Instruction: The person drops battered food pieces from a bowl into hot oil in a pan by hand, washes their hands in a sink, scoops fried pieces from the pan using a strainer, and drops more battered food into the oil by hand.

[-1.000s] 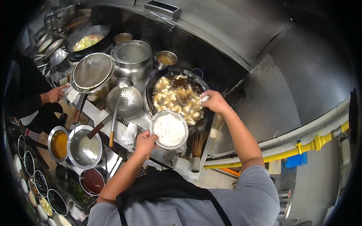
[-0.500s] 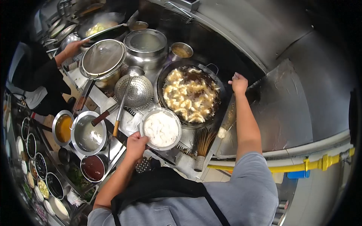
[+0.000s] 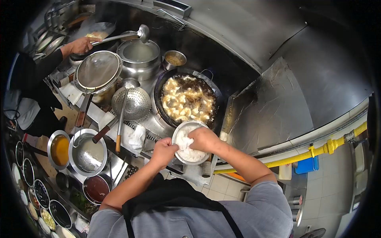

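Head view, your hands: two, both at the one bowl (image 3: 186, 161).
Left hand (image 3: 162, 152): grip closed on the bowl's left rim, thumb on the edge, likely to steady it; fingers beneath are hidden.
Right hand (image 3: 204, 139): reaches down into the bowl, fingers at the white pieces (image 3: 182, 139); cannot tell how far they are spread, or whether they have hold of any.
Bowl position: between you and the wok (image 3: 218, 94), at its near side, presumably to shorten your reach; cannot tell whether it touches the wok.
White pieces: inside the bowl, too clumped to count.
Wok contents: many golden pieces (image 3: 178, 104) in dark oil, crowded too close to count.
Skimmer (image 3: 137, 104): one, left of the wok, wooden handle toward you, probably for easy pickup.
Strainer (image 3: 98, 66): one, over a pot, perhaps so drips fall inside.
Basins (image 3: 72, 156): two, side by side at your left, one holding orange liquid.
Co-worker's hand (image 3: 81, 45): one, closed on a ladle (image 3: 143, 33) near the tall pot (image 3: 139, 72).
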Available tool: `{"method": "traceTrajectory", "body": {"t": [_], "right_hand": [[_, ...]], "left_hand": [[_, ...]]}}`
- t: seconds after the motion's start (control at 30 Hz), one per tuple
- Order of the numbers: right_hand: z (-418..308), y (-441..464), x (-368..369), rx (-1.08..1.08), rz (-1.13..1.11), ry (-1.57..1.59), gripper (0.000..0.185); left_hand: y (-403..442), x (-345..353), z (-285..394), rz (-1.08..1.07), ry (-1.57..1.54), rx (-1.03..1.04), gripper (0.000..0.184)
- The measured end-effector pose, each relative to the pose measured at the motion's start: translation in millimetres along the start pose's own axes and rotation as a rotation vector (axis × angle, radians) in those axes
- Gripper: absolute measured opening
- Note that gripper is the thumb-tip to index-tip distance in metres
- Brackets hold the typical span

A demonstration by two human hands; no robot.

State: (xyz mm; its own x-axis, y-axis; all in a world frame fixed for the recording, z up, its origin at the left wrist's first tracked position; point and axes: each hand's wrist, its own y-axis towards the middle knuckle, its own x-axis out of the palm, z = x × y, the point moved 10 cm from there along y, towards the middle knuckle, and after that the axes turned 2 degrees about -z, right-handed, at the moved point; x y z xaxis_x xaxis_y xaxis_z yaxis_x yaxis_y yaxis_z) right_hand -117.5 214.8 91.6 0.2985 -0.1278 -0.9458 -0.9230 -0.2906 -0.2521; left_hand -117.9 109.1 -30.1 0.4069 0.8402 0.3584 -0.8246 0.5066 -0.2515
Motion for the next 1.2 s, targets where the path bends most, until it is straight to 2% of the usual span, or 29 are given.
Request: {"method": "traceTrajectory", "body": {"t": [0.03,0.1,0.23,0.3,0.37,0.4,0.5,0.53,0.6,0.7,0.8,0.97,1.07,1.1,1.17,1.2], "right_hand": [[-5.2,-6.0,-7.8,-0.054,0.056,0.028,0.019],[2.3,-13.8,-25.4,0.001,0.058,0.103,0.018],[25.8,-24.5,-64.7,0.166,0.105,0.292,0.019],[38.1,-18.5,-50.3,0.189,0.072,0.230,0.021],[10.8,-14.6,-47.3,-0.098,0.336,-0.113,0.025],[16.8,-6.7,-27.1,0.061,0.050,-0.076,0.027],[17.7,0.9,-25.0,0.028,-0.024,-0.093,0.024],[16.3,-0.8,-36.3,0.002,0.024,-0.040,0.023],[26.6,-1.4,-52.8,0.037,0.031,0.012,0.024],[33.2,-4.8,-78.8,0.096,0.065,0.098,0.023],[44.8,-9.0,-117.1,0.110,0.344,0.339,0.017],[66.4,10.7,-125.8,0.155,0.367,0.411,0.012],[95.0,30.1,-136.9,0.155,0.511,0.731,0.015],[98.9,40.0,-141.0,0.145,0.507,0.730,0.015],[121.0,64.5,-131.8,0.313,0.387,0.738,0.018],[141.0,89.6,-121.8,0.221,0.448,0.745,0.020]], "left_hand": [[-2.3,0.7,2.1,-0.002,-0.001,0.001,0.014],[-7.5,2.4,-8.3,0.025,-0.102,-0.142,0.011],[-9.2,3.9,3.2,0.050,-0.104,-0.149,0.010],[-1.3,5.1,4.3,0.064,-0.210,-0.132,0.006],[12.6,3.7,2.5,0.038,-0.169,-0.058,0.003],[14.9,3.7,9.8,0.014,-0.127,0.008,0.003],[19.1,-0.4,12.5,0.006,-0.050,-0.049,0.011],[17.5,1.1,19.3,0.007,-0.049,-0.048,0.011],[13.4,-0.8,28.2,0.074,-0.238,-0.076,0.008],[25.9,-7.8,22.7,0.104,-0.200,-0.096,0.008],[36.1,-12.1,23.7,0.114,-0.143,-0.068,0.009],[39.0,-10.4,25.9,0.149,-0.172,-0.079,0.006],[43.8,-15.7,14.6,0.177,-0.157,-0.077,0.003],[43.8,-19.3,14.0,0.188,-0.135,-0.068,0.002],[37.8,-29.0,8.6,0.209,-0.153,-0.062,0.002],[32.2,-34.1,6.8,0.223,-0.170,-0.063,0.003]]}}
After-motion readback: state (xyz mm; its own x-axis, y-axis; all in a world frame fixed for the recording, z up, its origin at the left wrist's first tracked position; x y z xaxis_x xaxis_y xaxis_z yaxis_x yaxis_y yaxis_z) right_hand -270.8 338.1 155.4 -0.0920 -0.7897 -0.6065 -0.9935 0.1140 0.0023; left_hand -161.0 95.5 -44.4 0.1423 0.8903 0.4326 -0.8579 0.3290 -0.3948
